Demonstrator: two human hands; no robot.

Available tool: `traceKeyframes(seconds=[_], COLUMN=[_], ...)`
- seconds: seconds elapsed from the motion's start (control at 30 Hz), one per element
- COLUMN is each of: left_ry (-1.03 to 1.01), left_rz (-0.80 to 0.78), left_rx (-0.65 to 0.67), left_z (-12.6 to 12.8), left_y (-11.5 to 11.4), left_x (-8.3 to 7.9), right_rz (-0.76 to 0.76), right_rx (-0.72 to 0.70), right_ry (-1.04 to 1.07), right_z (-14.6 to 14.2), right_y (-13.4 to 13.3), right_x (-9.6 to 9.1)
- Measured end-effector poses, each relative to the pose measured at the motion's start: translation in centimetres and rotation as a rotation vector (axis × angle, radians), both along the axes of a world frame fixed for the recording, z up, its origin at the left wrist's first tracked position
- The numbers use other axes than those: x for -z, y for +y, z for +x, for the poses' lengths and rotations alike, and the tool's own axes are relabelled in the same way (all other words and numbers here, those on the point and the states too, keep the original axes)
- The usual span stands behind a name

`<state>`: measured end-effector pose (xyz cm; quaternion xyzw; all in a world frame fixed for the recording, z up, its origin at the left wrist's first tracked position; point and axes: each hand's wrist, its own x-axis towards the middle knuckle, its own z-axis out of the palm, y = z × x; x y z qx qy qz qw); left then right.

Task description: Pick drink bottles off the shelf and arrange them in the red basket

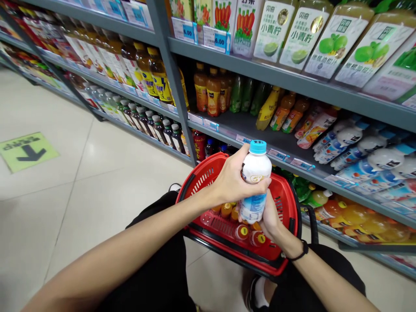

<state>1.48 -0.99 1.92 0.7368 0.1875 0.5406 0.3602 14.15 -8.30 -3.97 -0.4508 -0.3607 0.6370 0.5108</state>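
A white and blue drink bottle (256, 166) with a blue cap is upright between my hands, above the red shopping basket (286, 193). My left hand (229, 175) is wrapped round its upper side, thumb across the front. From below and the right, my right hand (268, 214) grips its lower part; some of those fingers are hidden behind the bottle. Inside the basket lie several bottles with orange and yellow caps, among them a small red-orange bottle (242, 232).
Shelves (292, 78) of drinks rise in front and to the right. Similar white and blue bottles (373, 167) lie on the right of the middle shelf. A basket handle (313, 223) sticks out at the right. On the tiled floor at left is a green arrow sign (28, 151).
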Motion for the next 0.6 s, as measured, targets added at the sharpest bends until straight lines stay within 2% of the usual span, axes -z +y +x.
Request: traceKeyframes(seconds=[0.23,0.37,0.6], left_ry=[0.011,0.025,0.019], left_rz=[0.001,0.006,-0.004], left_rx=[-0.019,-0.035,-0.025], left_z=[0.00,-0.01,0.04], left_y=[0.16,0.32,0.23], left_x=[0.18,0.43,0.44], right_rz=[0.002,-0.051,-0.084], right_rx=[0.040,0.071,0.039], right_ry=[0.022,0.020,0.003], right_z=[-0.14,-0.26,-0.07], right_y=[0.00,0.02,0.00], right_x=[-0.10,-0.42,-0.52])
